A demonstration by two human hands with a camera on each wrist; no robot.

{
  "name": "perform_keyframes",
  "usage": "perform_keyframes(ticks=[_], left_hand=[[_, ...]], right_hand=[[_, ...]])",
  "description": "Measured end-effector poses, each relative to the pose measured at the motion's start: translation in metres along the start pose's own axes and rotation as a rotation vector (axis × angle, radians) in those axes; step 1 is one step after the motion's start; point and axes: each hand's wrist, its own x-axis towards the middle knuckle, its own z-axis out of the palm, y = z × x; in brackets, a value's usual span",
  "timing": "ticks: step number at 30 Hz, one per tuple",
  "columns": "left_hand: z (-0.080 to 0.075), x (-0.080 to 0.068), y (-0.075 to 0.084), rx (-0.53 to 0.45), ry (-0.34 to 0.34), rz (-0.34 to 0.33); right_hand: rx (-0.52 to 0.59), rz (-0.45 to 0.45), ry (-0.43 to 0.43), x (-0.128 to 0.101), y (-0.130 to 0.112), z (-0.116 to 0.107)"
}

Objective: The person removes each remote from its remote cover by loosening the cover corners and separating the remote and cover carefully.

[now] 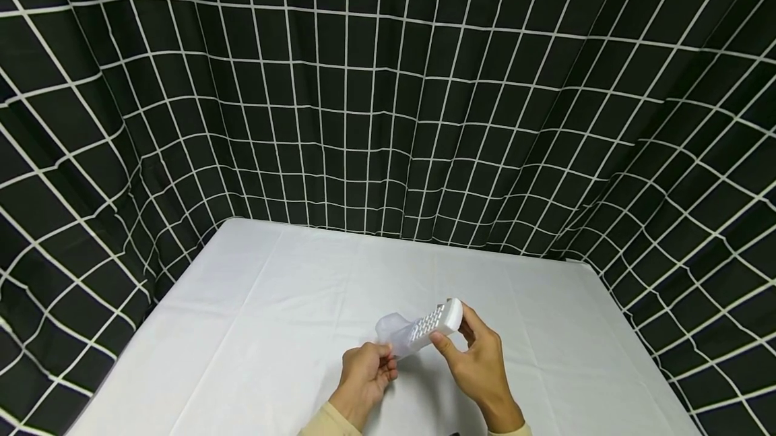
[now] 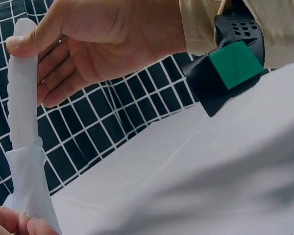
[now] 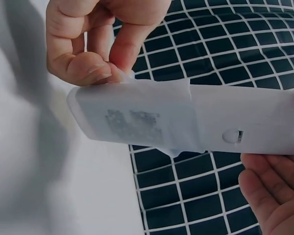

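Observation:
A white remote control with rows of buttons is tilted above the table, its lower part inside a translucent plastic sleeve. My right hand grips the bare upper end between thumb and fingers. The left hand pinches the sleeve along one side, near the remote's lower end. In the right wrist view the back of the remote shows, with a small latch notch and a grey label blurred through the sleeve. The sleeve's open edge lies around the remote's middle in the left wrist view.
A white cloth covers the table under both hands. Black curtains with a white grid stand behind the table and on both sides. A black wrist mount with a green patch sits on the right wrist.

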Motion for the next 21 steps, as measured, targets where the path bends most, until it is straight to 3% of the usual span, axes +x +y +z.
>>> perform_keyframes(ticks=[4,10,12,14,18,21], left_hand=[[0.001,-0.003,0.001,0.012,-0.016,0.011],[0.009,-0.015,0.008,0.112,-0.028,0.127],[0.012,-0.019,0.009,0.11,-0.028,0.127],[0.014,-0.023,0.008,0.055,-0.03,0.084],[0.018,-0.028,0.004,-0.153,-0.035,-0.036],[0.019,-0.029,0.0,-0.24,-0.039,-0.069]], right_hand=[[0.014,-0.021,0.012,0.0,0.0,0.0],[0.025,-0.047,0.025,0.005,-0.001,0.005],[0.021,-0.045,0.03,0.006,-0.002,0.007],[0.016,-0.036,0.038,0.005,-0.003,0.008],[0.006,-0.029,0.056,0.003,-0.002,0.008],[0.004,-0.028,0.068,0.002,-0.001,0.009]])
